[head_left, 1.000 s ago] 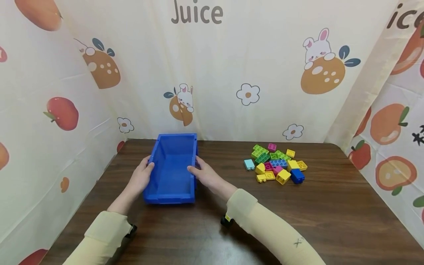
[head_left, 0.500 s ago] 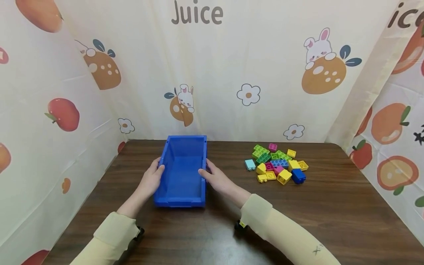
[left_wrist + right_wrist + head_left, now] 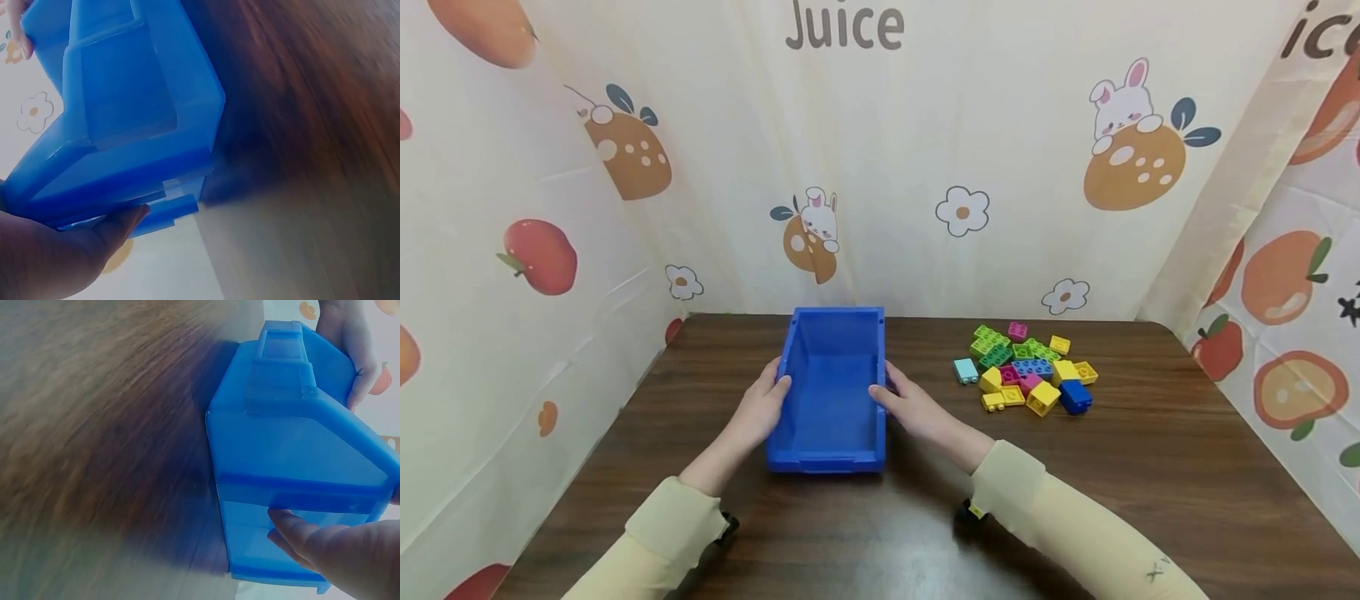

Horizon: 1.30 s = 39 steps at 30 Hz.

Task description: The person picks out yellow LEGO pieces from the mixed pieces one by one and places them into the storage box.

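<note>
A blue plastic storage bin (image 3: 835, 400) rests on the table, its open top facing up and its lower lip towards me. At its left side my left hand (image 3: 762, 404) grips the wall, thumb over the rim. My right hand (image 3: 913, 406) holds the opposite wall the same way, the thumb on the rim and the fingers along the outside. In the left wrist view the left hand (image 3: 69, 256) lies against the bin's side (image 3: 125, 106). Fingertips (image 3: 281, 520) of the right hand touch the outer wall (image 3: 294, 450) in the right wrist view.
Right of the bin lies a pile of toy building bricks, among them a light blue brick (image 3: 966, 371), a yellow brick (image 3: 1042, 399) and a dark blue brick (image 3: 1076, 397). A printed curtain (image 3: 880, 125) hangs behind the brown wooden table (image 3: 1150, 467) and along both sides.
Both hands have moved the blue bin to the right along the table and slightly nearer to me, keeping their grip. The pile of bricks has stayed in place.
</note>
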Each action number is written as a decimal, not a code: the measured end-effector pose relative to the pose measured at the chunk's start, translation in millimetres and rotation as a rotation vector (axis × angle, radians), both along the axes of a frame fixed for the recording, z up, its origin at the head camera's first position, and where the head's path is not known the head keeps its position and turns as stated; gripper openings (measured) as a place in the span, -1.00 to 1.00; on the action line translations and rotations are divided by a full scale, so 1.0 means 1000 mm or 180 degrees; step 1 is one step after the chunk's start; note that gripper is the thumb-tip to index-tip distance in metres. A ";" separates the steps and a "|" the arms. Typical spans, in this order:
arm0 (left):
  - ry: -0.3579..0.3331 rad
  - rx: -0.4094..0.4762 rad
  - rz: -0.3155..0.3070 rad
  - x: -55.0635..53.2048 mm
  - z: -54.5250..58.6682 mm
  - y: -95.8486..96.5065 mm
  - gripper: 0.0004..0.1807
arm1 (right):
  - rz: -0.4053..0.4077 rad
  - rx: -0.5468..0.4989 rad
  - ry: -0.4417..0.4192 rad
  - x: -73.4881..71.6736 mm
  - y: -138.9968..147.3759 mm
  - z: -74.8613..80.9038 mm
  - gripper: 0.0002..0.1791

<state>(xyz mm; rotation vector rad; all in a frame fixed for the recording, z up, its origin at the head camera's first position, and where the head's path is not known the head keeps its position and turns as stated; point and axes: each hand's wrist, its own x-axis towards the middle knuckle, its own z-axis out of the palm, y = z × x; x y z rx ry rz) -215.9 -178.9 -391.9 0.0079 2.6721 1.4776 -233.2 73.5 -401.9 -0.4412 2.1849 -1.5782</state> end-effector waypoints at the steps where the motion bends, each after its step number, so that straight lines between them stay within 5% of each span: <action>1: -0.0007 0.0015 -0.0015 0.000 0.000 0.002 -0.43 | -0.0004 0.0006 -0.0004 0.000 0.002 0.000 -0.19; 16: -0.0088 0.0162 -0.0254 -0.002 0.002 0.033 -0.41 | -0.0289 0.0223 -0.0163 0.002 0.032 0.006 -0.22; 39: -0.0056 0.0270 -0.0453 -0.007 -0.001 0.065 -0.38 | -0.0334 0.0248 -0.0234 0.011 0.071 0.005 -0.08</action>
